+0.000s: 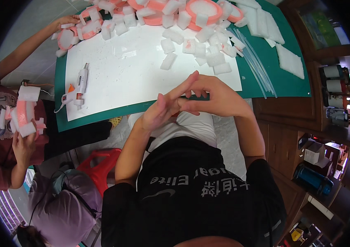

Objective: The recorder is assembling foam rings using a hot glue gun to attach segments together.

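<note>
Head view, looking down over the person's lap to the near edge of the desk. The left hand (162,108) and right hand (212,96) meet just in front of the chest, over the near edge of the large white paper sheet (142,70) that lies on the dark green cutting mat (290,78). The left hand's fingers are straight and spread, pointing up and to the right; the right hand's fingers curl over them, fingertips touching. A small patch of red shows beneath the hands, but whether either grip pinches anything cannot be told.

On the sheet, well to the left of the hands, lies a white hot-glue gun with an orange trigger (78,87), its nozzle pointing away from the person. Loose white foam blocks (208,49) are scattered across the far right of the sheet, nearest the right hand. Behind them lie pink foam rings with white centres (203,10), and clear glue sticks (255,66) lie slantwise on the mat beside the sheet. At far left, another person's hand (22,146) holds a pink ring set with white foam blocks (23,111).

Risks, as a judgement: the glue gun's cord trails off the desk edge, so a snagged knee or sleeve could drag it down; a hot nozzle could mark the paper; a careless sweep of the forearm could scatter the light foam blocks.
</note>
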`<state>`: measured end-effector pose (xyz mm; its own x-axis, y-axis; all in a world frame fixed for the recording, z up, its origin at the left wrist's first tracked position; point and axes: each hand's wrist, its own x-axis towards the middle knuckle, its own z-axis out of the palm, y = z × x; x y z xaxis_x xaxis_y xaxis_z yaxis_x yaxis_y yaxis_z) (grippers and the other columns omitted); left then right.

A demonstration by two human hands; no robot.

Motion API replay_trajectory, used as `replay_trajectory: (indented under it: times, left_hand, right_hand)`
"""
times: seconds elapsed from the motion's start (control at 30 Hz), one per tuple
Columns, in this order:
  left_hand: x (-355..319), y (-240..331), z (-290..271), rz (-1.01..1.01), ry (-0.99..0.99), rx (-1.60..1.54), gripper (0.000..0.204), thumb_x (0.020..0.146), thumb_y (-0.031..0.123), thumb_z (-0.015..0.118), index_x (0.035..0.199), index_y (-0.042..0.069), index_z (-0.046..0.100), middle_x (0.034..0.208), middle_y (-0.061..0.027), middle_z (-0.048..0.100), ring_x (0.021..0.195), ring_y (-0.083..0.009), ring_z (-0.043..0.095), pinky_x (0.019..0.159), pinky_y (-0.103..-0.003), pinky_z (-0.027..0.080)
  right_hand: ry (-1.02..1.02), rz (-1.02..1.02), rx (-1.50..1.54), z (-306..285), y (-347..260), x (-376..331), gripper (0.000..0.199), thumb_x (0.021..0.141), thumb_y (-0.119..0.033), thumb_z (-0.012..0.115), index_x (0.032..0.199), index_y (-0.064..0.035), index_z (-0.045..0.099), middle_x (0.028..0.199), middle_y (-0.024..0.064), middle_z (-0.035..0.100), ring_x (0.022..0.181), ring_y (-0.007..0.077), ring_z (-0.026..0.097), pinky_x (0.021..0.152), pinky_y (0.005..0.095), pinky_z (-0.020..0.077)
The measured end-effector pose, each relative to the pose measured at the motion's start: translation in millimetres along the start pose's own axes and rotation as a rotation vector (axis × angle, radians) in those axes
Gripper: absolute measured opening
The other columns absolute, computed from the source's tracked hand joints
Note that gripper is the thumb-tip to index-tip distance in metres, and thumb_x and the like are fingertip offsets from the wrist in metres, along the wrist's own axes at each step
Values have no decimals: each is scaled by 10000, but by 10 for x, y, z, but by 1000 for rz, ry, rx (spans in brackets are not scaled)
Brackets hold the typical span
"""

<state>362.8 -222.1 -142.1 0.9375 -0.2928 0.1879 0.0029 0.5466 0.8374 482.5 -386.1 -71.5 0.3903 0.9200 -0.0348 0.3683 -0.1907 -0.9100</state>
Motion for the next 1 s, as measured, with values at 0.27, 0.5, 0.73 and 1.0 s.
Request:
replay_trajectory:
  times: [0.27,0.5,0.73,1.0]
  left_hand:
    - [-31,-5,-55,-71,3,172,1081,870,833,283,1576,51,47,1294,-214,623,1074,-230,620,932,-333,463]
    - [-103,26,-68,-33,48,146,1069,883,799,350,1577,47,42,1321,-239,599,1140,-273,620,961,-331,447]
    - [-342,136,-241,41,143,333,688,972,443,543,1458,-16,378,1248,-210,636,1114,-255,624,965,-330,452]
    - [-505,213,-328,-71,318,355,257,990,47,525,1218,-55,587,945,-141,707,927,-176,651,842,-294,501]
  right_hand:
    - [158,128,259,118,162,28,111,830,-91,748,891,1,734,783,5,614,661,64,476,579,238,368]
    - [310,19,259,-78,459,-143,86,864,-75,707,885,1,741,795,7,622,690,58,482,614,228,375]
    - [494,-60,716,-652,644,-646,238,948,-79,594,1144,26,681,898,55,673,792,79,554,731,233,443]
    - [811,219,383,-520,821,-655,360,967,-53,563,1321,11,577,889,64,667,769,77,582,641,215,478]
